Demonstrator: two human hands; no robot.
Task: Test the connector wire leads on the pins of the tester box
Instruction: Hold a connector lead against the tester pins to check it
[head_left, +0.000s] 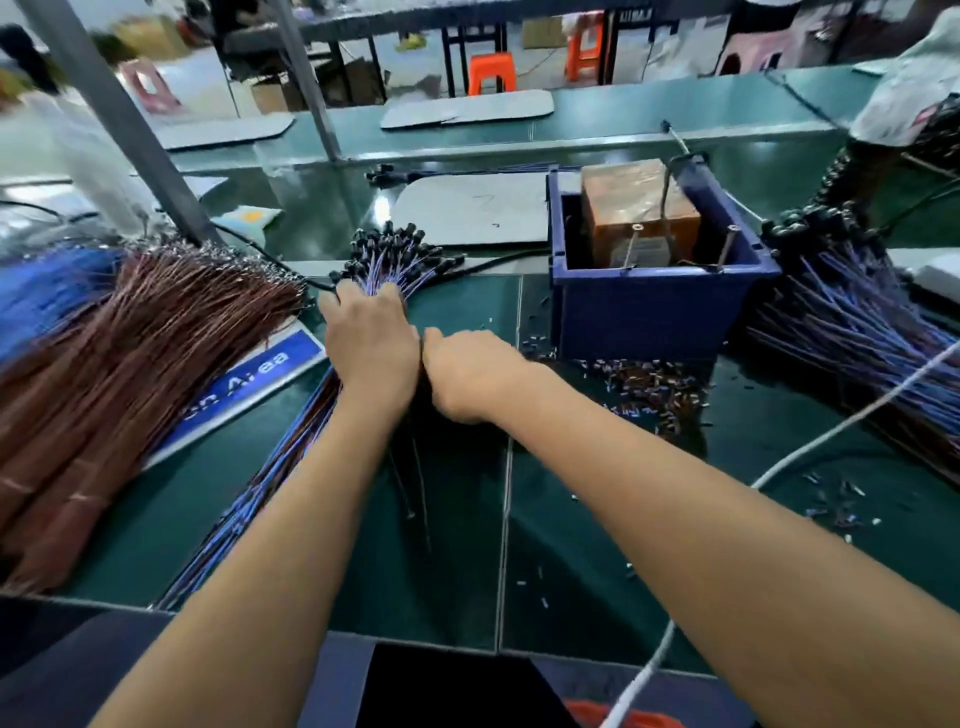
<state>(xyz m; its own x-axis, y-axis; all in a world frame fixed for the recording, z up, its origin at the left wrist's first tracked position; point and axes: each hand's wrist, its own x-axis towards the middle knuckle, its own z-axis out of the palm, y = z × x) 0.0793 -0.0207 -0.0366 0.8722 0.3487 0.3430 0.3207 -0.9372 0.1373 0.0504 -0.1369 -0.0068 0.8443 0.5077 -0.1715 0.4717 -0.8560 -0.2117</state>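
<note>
My left hand (370, 340) grips a thick bundle of blue and brown connector wires (400, 260) just below their black connector heads, which fan out toward the back. The bundle's long leads (254, 499) run down toward the front edge under my forearm. My right hand (470, 376) is curled right beside the left one, knuckles up; thin dark leads (418, 493) hang below it, and what its fingers hold is hidden. The tester box (641, 213), brown and taped, sits inside a blue plastic bin (649, 306) at the right, with two upright metal pins (724, 252) at its front.
A large pile of brown wires (130, 358) lies at the left over a blue and white sign (260, 384). Another heap of blue connector wires (857, 322) lies at the right. Small cut wire bits (649, 384) litter the green mat. A white cable (810, 447) crosses the right side.
</note>
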